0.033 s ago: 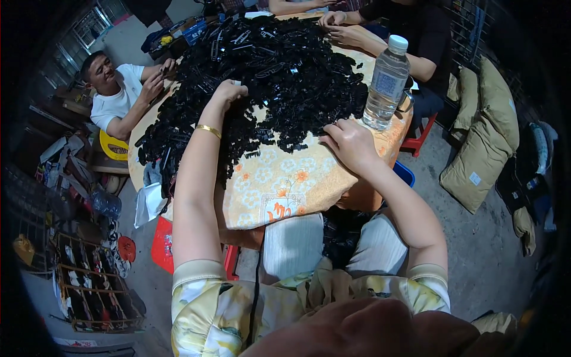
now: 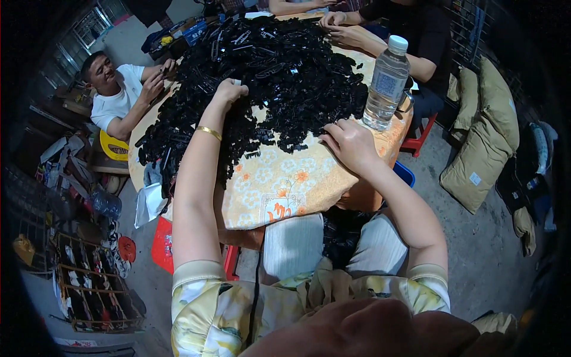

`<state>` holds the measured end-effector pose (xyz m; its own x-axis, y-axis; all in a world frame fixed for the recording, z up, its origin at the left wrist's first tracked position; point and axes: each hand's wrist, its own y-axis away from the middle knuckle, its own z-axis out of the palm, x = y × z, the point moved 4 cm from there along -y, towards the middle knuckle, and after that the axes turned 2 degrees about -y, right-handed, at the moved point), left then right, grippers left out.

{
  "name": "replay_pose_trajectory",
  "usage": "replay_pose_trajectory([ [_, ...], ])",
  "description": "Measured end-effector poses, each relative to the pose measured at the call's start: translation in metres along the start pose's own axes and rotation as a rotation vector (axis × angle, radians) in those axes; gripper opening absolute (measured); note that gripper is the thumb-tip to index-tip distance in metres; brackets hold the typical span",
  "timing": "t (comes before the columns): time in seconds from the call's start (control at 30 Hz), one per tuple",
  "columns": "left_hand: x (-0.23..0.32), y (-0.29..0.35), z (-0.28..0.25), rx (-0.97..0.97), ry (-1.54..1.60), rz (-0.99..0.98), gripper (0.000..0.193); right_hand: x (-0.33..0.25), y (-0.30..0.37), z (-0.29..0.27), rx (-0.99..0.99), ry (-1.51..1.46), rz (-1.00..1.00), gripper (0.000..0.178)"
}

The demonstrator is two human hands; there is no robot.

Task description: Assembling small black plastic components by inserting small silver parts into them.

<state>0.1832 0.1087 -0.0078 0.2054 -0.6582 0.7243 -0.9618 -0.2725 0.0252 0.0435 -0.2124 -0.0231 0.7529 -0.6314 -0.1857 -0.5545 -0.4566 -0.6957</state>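
Note:
A large heap of small black plastic-looking pieces (image 2: pixel 262 65) covers much of the round table, too tangled to tell their exact kind. My left hand (image 2: pixel 229 92) reaches into the heap's near left side, its fingers curled closed and a white band round one finger. What those fingers grip, if anything, is hidden. At the heap's near right edge, my right hand (image 2: pixel 352 143) rests palm down on the patterned tablecloth (image 2: pixel 270 190), fingers loosely bent with the thumb a little apart. Nothing shows in it. A clear water bottle (image 2: pixel 386 86) with a white cap stands just beyond it.
A person in a white shirt (image 2: pixel 122 89) works with small pieces at the left. Another in dark clothing (image 2: pixel 416 35) sits at the far right, on a red stool (image 2: pixel 423 137). Khaki sacks (image 2: pixel 479 154) lie on the floor at right; a rack (image 2: pixel 95 285) stands lower left.

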Motion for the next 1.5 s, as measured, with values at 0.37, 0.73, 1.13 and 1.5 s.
replay_pose_trajectory([
  [0.37, 0.06, 0.131, 0.031, -0.252, 0.754, 0.26, 0.035, 0.012, 0.0, 0.005, 0.144, -0.338, 0.143, 0.018],
  [0.73, 0.044, 0.183, 0.081, -0.691, 0.81, 0.13, 0.033, -0.005, -0.002, 0.002, 0.003, -0.469, 0.17, 0.012],
  [1.13, 0.043, 0.207, 0.093, -0.852, 1.054, 0.053, 0.04, -0.025, 0.013, 0.001, -0.073, -1.008, 0.56, 0.021],
  [1.5, 0.051, 0.2, 0.092, -0.751, 1.055, 0.095, 0.024, -0.02, 0.005, -0.013, 0.178, -0.92, 0.484, 0.016],
])
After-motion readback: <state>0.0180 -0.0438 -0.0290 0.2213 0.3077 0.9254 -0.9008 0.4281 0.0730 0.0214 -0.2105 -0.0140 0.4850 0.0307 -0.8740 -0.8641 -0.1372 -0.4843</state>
